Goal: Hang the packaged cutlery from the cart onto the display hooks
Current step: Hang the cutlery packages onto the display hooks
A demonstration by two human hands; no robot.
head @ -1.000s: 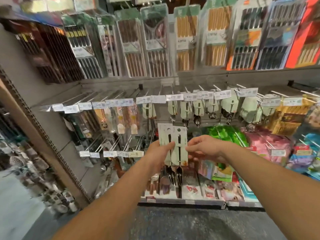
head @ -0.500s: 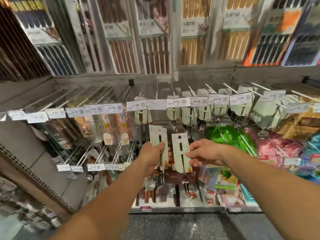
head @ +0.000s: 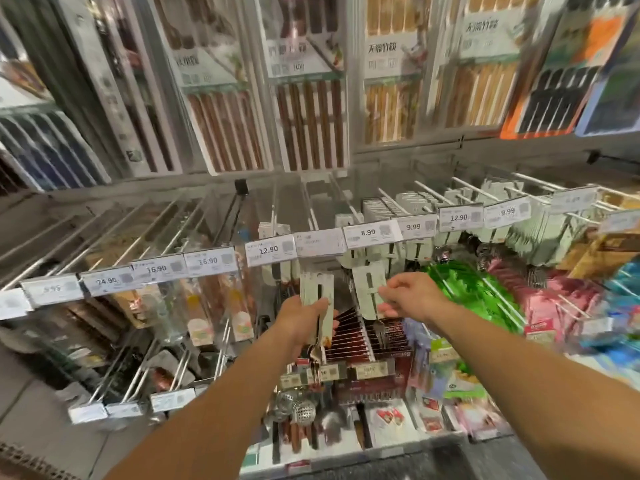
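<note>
cutlery cards, pale with hang slots: left hand grips a small stack below the 12.90 tag; right hand pinches one card. best to line its slot with the bare white hook, then slide back.

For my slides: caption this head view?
Left hand and right hand each hold a carded fork below the price tags.
</note>
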